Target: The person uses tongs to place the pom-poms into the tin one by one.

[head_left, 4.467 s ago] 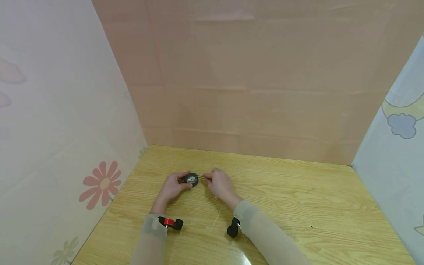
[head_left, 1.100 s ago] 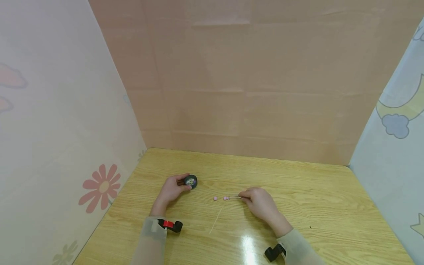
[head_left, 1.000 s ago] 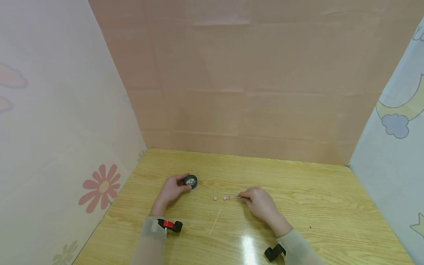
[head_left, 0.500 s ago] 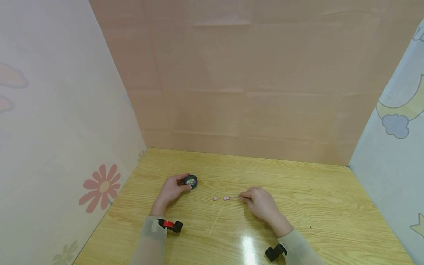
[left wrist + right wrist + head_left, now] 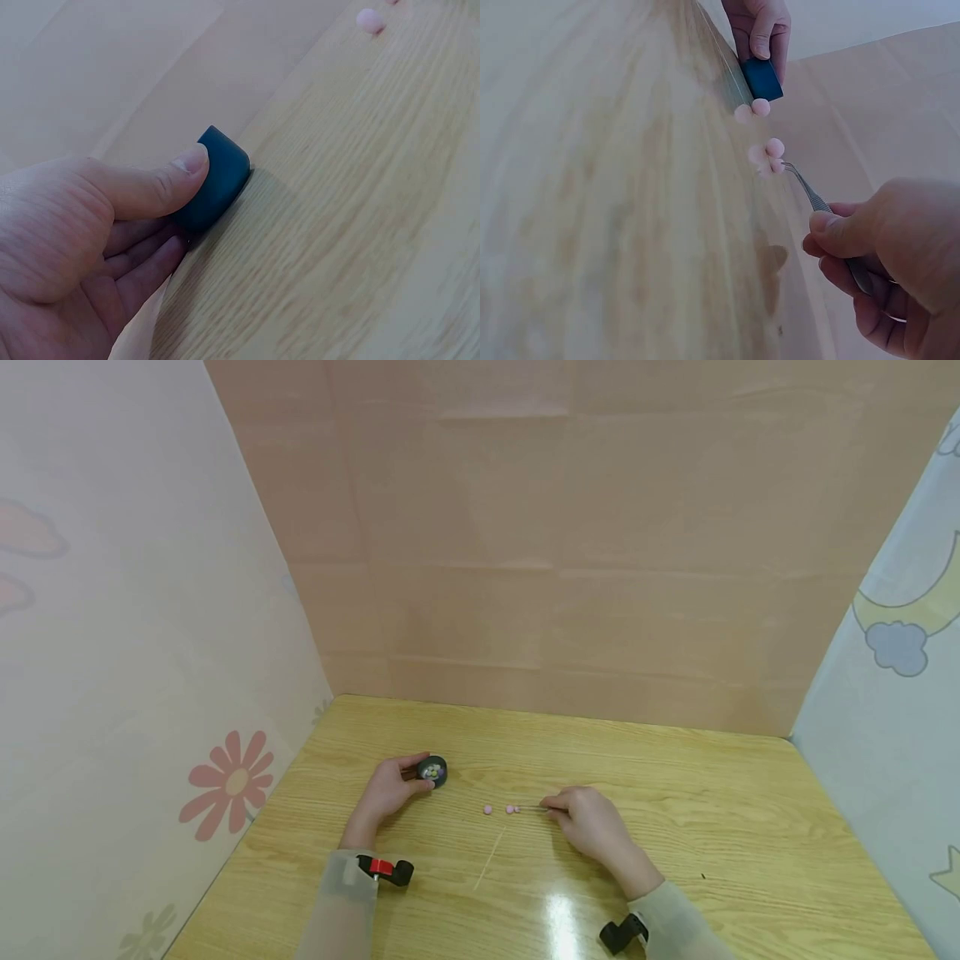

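Observation:
My left hand [image 5: 405,779] rests on the wooden table [image 5: 675,793] and grips a small dark round container [image 5: 432,768] with small beads inside. In the left wrist view the thumb presses on the container [image 5: 217,176]. My right hand [image 5: 561,807] pinches thin metal tweezers [image 5: 534,807]. Their tips touch a pair of small pink beads [image 5: 513,809] on the table, and another pink bead [image 5: 488,809] lies a little to the left. The right wrist view shows the tweezers [image 5: 810,193] meeting the pink beads [image 5: 766,154], with the container [image 5: 763,79] beyond.
A thin pale stick [image 5: 489,858] lies on the table in front of the beads. Cardboard and patterned walls close the table at the back, left and right. Black camera mounts sit on both wrists [image 5: 386,867] [image 5: 621,933].
Since 4.5 s ago my right hand has moved with the tweezers from the container rightward to the pink beads on the table. Over the last second nothing has visibly moved.

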A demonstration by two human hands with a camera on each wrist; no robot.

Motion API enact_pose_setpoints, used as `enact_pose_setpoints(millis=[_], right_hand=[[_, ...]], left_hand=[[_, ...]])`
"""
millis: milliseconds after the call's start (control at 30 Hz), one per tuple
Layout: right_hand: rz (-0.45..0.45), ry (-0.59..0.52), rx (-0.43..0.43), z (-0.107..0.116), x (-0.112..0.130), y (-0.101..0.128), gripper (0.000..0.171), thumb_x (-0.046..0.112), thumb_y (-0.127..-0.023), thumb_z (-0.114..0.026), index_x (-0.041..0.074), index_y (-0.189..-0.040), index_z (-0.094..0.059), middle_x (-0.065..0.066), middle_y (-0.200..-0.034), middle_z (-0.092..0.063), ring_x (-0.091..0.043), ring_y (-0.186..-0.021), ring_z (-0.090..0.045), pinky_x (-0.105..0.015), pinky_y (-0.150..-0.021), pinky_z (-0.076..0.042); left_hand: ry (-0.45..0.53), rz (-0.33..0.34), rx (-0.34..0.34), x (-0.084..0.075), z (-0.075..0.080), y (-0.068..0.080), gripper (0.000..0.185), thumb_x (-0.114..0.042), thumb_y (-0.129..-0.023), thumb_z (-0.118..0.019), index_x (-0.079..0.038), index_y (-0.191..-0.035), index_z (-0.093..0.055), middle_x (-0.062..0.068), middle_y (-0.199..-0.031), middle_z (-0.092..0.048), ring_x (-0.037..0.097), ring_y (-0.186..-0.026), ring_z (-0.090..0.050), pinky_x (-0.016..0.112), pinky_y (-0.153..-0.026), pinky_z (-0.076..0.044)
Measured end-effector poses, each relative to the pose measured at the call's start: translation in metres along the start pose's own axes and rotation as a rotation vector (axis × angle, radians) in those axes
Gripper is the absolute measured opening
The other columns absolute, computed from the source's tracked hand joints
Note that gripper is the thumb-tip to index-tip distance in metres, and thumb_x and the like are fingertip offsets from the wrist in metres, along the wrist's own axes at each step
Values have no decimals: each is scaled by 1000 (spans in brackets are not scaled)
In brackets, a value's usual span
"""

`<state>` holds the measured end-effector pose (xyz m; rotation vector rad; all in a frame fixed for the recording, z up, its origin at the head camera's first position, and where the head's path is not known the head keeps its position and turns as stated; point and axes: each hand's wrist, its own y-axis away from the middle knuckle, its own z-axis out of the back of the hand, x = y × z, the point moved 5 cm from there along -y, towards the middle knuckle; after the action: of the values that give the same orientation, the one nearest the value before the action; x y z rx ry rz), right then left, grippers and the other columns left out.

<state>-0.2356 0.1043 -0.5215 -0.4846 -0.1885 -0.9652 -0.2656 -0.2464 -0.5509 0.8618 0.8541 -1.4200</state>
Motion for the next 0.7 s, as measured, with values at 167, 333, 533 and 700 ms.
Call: enact_pose_setpoints(millis=[167, 333, 533, 700], right_hand=[[6, 14, -5, -1, -1, 1, 18, 4, -90, -85, 16, -102, -87, 5, -93, -78, -16, -84, -74, -34, -72, -62], [-3, 12, -4, 0, -1, 1, 18, 4, -90, -85, 18, -102, -87, 4, -95, -79, -18, -86, -75, -38, -75, -63], [-42, -13, -16, 6, -2, -1, 19, 4, -89, -85, 18, -101, -87, 6, -94, -78, -18, -88, -75, -40, -76, -63], [-65, -19, -20, 9, -2, -2, 19, 4, -89, -86, 18, -103, -87, 9, -92, -77, -15, -87, -74, -39, -75, -62]], left_hand=[[-8, -14, 4, 1, 0, -1, 57, -7, -93, -85, -3, -147, -65, 21, -143, -66, 36, -127, -67, 48, -106, -56], [-15, -8, 3, 1, 0, -2, 57, -7, -93, -85, -3, -146, -66, 20, -143, -66, 35, -127, -67, 48, -106, -55], [-5, 5, 9, 0, 0, -1, 58, -7, -93, -85, -4, -147, -65, 20, -143, -66, 35, -128, -67, 48, -107, -55], [1, -11, 6, 0, 0, -1, 57, -6, -93, -84, -3, -147, -65, 21, -143, -66, 35, -128, -67, 48, -107, -55]])
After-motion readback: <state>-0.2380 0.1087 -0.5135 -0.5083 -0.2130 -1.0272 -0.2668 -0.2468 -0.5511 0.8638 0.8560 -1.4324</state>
